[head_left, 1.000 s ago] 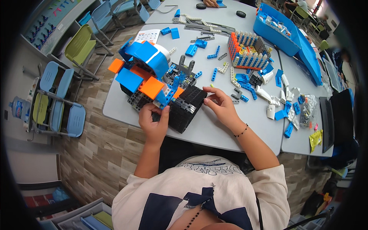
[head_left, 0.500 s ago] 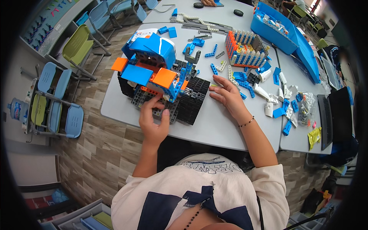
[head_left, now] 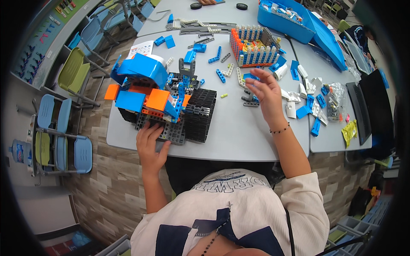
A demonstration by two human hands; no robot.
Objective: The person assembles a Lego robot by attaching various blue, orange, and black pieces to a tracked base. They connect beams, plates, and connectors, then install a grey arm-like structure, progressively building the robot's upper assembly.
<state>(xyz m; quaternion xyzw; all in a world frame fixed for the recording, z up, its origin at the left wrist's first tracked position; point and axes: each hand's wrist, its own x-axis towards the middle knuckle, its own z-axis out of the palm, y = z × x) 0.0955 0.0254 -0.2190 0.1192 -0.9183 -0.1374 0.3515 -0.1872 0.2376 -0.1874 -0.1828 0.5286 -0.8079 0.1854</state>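
Note:
A brick-built tracked vehicle [head_left: 141, 102] stands near the table's front edge, with blue and orange panels, a grey base and black chain tracks. On the front of its grey base, my left hand [head_left: 151, 147] lies with its fingers stretched out and thumb apart. My right hand [head_left: 268, 97] hovers over the table to the right of the model, fingers apart and nothing visibly in them. Below its fingers is a dark grey connector piece [head_left: 251, 101], partly hidden. A small yellow-green peg [head_left: 224, 96] lies between the model and my right hand.
An open-topped brick box [head_left: 256, 47] stands farther back. Loose white and blue pieces [head_left: 304, 110] spread at the right, beside a clear parts bag [head_left: 336, 102] and a yellow wrapper [head_left: 349, 133]. A blue bin [head_left: 286, 25] stands at the back right. Another person's hand [head_left: 208, 2] shows at the far edge.
My right hand has moved away from the yellow-green peg, to the right, and risen. My left fingers have shifted down from the orange beam onto the grey base. The view has turned slightly.

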